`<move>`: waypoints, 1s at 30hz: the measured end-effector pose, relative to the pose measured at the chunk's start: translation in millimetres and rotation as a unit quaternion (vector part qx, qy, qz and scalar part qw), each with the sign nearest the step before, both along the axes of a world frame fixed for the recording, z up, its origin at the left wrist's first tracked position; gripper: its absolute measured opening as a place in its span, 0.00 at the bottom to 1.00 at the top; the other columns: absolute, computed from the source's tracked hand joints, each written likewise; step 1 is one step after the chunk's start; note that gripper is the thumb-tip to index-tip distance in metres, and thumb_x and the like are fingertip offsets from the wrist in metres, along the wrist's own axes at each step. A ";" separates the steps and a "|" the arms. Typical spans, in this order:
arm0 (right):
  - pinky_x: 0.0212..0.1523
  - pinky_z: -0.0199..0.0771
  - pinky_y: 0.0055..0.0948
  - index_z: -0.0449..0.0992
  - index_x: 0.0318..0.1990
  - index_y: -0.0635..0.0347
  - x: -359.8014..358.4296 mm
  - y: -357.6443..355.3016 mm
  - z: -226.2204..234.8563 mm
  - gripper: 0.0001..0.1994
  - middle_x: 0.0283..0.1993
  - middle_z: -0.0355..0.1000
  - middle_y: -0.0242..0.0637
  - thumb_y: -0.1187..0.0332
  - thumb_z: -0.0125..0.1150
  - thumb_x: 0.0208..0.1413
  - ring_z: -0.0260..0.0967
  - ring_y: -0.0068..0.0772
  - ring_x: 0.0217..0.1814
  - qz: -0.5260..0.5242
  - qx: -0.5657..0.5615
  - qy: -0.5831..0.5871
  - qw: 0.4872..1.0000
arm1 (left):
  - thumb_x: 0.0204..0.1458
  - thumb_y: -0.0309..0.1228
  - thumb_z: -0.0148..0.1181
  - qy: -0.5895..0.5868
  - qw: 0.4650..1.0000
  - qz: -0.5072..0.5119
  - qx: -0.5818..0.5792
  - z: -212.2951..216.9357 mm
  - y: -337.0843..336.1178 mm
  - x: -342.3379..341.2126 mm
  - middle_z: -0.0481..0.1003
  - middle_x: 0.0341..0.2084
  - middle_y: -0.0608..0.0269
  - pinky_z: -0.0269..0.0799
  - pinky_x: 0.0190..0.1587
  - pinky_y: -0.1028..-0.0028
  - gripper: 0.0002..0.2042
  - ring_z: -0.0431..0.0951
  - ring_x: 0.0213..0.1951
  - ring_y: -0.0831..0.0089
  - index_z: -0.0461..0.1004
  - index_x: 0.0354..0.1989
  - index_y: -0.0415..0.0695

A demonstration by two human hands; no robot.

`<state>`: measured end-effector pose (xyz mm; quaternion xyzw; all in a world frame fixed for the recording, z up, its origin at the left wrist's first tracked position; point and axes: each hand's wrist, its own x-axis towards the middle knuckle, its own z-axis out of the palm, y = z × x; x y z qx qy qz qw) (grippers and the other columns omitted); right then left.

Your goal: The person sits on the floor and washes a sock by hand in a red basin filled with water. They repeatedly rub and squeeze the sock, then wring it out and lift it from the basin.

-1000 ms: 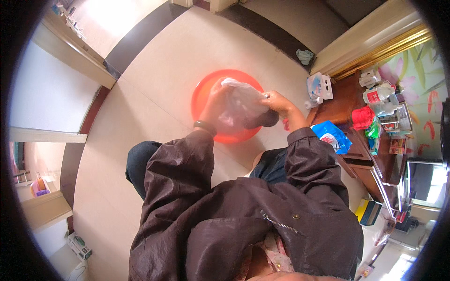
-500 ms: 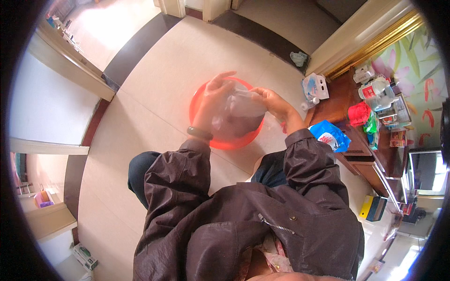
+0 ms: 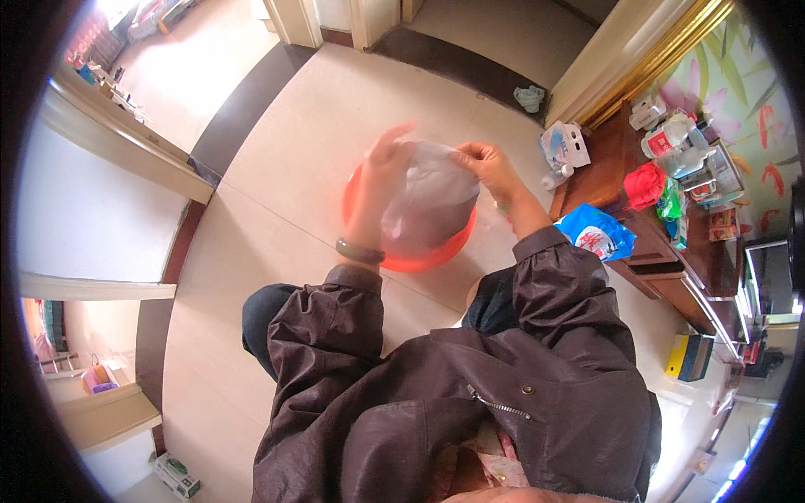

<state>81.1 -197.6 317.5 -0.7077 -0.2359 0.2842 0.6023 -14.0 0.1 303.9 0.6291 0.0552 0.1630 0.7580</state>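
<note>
Holding a clear plastic bag stretched between both hands over the red basin below — left hand spread flat against one side, right hand pinching the top edge. Seemingly mid-opening; next, probably, parting the mouth wider.

Open tiled floor lies to the left of and beyond the orange basin, with nothing on it as far as the dark threshold strip; a hand could move freely there. The basin itself sits on the floor straight ahead, and a translucent plastic bag held above it by the left hand and right hand covers most of its opening. To the right the way is crowded: a low dark wooden cabinet with a blue packet, bottles and a red cloth. A white carton stands on the floor beside it.
</note>
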 end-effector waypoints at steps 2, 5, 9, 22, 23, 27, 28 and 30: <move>0.36 0.66 0.19 0.77 0.38 0.58 5.8 -3.7 4.1 0.10 0.33 0.73 0.25 0.62 0.61 0.55 0.66 0.15 0.36 -0.034 0.043 0.017 0.998 | 0.56 0.23 0.51 0.003 0.999 0.021 -0.024 0.2 -0.3 -1.0 0.76 0.30 0.67 0.67 0.36 0.83 0.18 0.72 0.30 0.84 0.67 0.56 0.43; 0.38 0.68 0.22 0.77 0.40 0.60 9.7 -7.5 4.3 0.10 0.33 0.73 0.28 0.66 0.62 0.53 0.67 0.19 0.35 -0.032 0.018 -0.018 0.999 | 0.56 0.22 0.51 0.003 0.997 0.024 -0.077 3.3 -5.1 -3.9 0.75 0.28 0.68 0.67 0.33 0.84 0.18 0.71 0.29 0.85 0.67 0.56 0.43; 0.41 0.69 0.25 0.75 0.44 0.61 4.0 -3.6 -9.5 0.14 0.34 0.72 0.32 0.67 0.62 0.51 0.68 0.23 0.36 0.046 -0.069 -0.116 0.990 | 0.55 0.22 0.50 0.008 0.994 -0.009 -0.105 14.1 -14.0 -7.5 0.75 0.27 0.67 0.64 0.29 0.84 0.20 0.71 0.27 0.84 0.64 0.58 0.40; 0.55 0.63 0.28 0.70 0.55 0.59 5.2 19.2 -64.3 0.18 0.48 0.71 0.35 0.61 0.46 0.62 0.66 0.29 0.49 0.095 -0.052 -0.021 0.994 | 0.51 0.21 0.49 -0.043 0.984 -0.102 -0.139 47.0 -17.5 -22.2 0.73 0.25 0.68 0.61 0.34 0.85 0.26 0.69 0.28 0.84 0.59 0.62 0.37; 0.54 0.64 0.27 0.69 0.55 0.59 3.8 19.3 -62.7 0.18 0.48 0.71 0.33 0.60 0.45 0.63 0.66 0.27 0.49 0.109 -0.101 0.029 0.988 | 0.51 0.21 0.49 -0.043 0.984 -0.116 -0.129 48.4 -16.5 -23.4 0.73 0.25 0.68 0.61 0.34 0.84 0.26 0.68 0.28 0.84 0.59 0.62 0.37; 0.48 0.67 0.24 0.68 0.57 0.57 -3.6 10.4 -47.8 0.19 0.45 0.72 0.29 0.61 0.48 0.61 0.67 0.22 0.45 0.230 -0.199 0.115 0.946 | 0.51 0.21 0.48 -0.045 0.990 -0.080 -0.109 51.0 -13.4 -27.1 0.72 0.24 0.68 0.60 0.34 0.84 0.26 0.67 0.28 0.84 0.59 0.62 0.37; 0.47 0.67 0.23 0.69 0.56 0.57 -7.9 9.5 -45.3 0.18 0.44 0.72 0.27 0.62 0.49 0.60 0.67 0.20 0.44 0.240 -0.159 0.142 0.947 | 0.51 0.21 0.47 -0.047 0.990 -0.075 -0.107 51.3 -13.3 -27.9 0.72 0.24 0.68 0.60 0.34 0.84 0.26 0.67 0.28 0.84 0.59 0.61 0.37; 0.44 0.67 0.23 0.71 0.52 0.57 -15.2 11.3 -43.0 0.16 0.42 0.71 0.26 0.65 0.51 0.58 0.66 0.18 0.40 0.249 -0.090 0.154 0.952 | 0.50 0.21 0.47 -0.050 0.989 -0.075 -0.116 51.7 -13.4 -29.1 0.72 0.24 0.68 0.60 0.33 0.84 0.26 0.67 0.28 0.84 0.59 0.61 0.36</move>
